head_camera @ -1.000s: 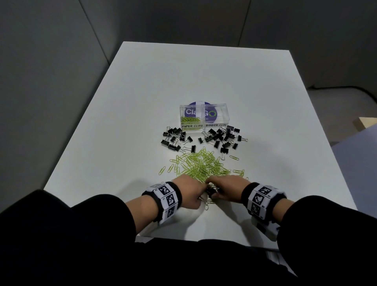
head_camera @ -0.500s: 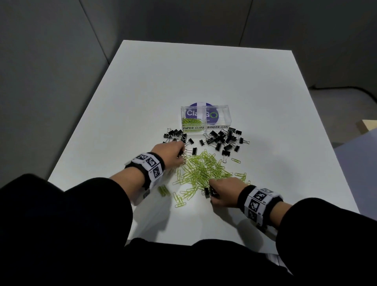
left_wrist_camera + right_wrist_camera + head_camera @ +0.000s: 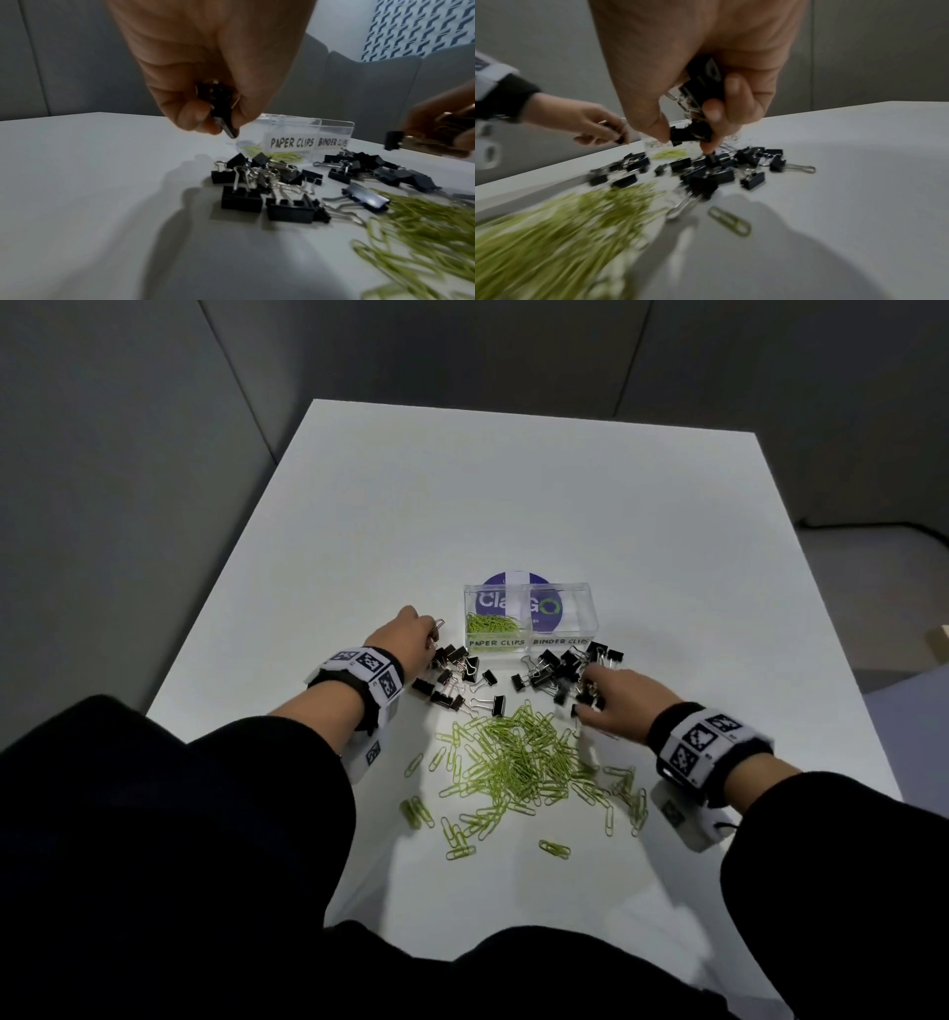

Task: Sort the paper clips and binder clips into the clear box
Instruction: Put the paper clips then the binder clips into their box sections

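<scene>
A clear two-part box labelled PAPER CLIPS and BINDER CLIPS stands mid-table; its left part holds a few green paper clips, its right part looks bare. Black binder clips lie in two loose groups in front of it, the other group to the right. A heap of green paper clips spreads nearer me. My left hand hovers left of the box, gripping binder clips. My right hand is over the right group, its fingers curled round several binder clips.
The white table stretches bare behind the box, with grey partition walls around it. Stray paper clips lie near the front. The table's right edge runs close to my right wrist.
Both hands have moved away from the near side of the paper clip heap up to the binder clips. The left went to the left group, the right to the right group, both holding clips.
</scene>
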Tool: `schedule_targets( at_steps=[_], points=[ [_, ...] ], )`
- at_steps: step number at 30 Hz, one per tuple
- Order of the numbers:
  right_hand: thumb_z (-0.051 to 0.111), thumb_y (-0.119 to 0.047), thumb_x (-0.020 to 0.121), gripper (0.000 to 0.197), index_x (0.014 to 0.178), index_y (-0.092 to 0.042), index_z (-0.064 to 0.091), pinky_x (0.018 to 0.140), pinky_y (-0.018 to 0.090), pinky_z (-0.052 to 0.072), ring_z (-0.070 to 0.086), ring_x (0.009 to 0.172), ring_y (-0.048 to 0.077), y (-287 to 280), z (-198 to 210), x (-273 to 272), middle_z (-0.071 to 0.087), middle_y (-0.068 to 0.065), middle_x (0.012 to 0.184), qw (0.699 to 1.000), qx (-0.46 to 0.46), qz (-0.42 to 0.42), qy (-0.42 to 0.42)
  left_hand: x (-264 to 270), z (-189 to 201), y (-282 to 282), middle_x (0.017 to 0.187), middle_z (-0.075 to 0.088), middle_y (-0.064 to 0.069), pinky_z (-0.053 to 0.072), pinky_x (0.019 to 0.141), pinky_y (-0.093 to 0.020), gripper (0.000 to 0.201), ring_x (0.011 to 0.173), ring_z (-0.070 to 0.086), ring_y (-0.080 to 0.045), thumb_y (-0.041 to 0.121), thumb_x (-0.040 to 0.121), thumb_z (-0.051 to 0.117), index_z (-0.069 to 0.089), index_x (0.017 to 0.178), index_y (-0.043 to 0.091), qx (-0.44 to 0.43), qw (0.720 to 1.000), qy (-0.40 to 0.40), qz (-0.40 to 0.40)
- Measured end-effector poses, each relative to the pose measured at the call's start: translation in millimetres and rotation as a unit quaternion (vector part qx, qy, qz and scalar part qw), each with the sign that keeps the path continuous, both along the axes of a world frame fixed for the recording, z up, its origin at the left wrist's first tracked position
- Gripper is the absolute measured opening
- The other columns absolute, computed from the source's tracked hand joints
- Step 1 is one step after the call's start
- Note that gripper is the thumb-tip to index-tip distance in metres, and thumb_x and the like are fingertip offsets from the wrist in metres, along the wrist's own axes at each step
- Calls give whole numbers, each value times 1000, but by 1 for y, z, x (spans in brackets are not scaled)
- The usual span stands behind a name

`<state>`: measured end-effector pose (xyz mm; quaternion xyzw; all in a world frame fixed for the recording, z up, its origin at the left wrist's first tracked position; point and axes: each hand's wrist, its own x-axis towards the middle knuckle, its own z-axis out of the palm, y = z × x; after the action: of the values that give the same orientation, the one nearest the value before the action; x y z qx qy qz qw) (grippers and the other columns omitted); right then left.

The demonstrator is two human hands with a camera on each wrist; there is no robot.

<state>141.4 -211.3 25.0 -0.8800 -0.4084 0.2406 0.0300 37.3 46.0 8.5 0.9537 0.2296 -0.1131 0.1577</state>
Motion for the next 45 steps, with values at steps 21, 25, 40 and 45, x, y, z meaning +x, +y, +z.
schedule_targets(
  at_steps=[21,25,40,45],
  points=[
    [57,-16,88,46,132,-15,44,92,35,46,50,116,24,-5,-18,34,44,7,135,993,103,-44,-33,0,-8,-4,148,35,-3,43,97,-40,61,131,40,-24,32,90,51,25,145,24,-15,999,4,-32],
    [52,-32,91,38,125,-16,47,87,36,51,56,102,21,-29,-14,25,51,8,124,997,19,-76,-18,-22,-4,-6,143,35,-7,47,91,-40,56,126,42,-25,30,90,52,30,141,22,-15,999,-45,1],
    [67,-18,80,53,124,-11,39,86,35,51,57,100,28,-66,-32,-57,43,11,123,980,-75,-166,85,-115,-19,-60,133,34,-6,47,95,-34,75,112,52,-23,24,77,73,29,138,21,-153,975,128,-98],
    [56,-6,85,40,123,-8,43,89,33,45,55,105,31,-34,-39,-68,46,15,124,979,-35,-191,69,-106,-24,-74,128,39,-8,45,96,-31,53,110,52,-23,18,84,66,41,131,16,-180,977,81,-81]
  ],
)
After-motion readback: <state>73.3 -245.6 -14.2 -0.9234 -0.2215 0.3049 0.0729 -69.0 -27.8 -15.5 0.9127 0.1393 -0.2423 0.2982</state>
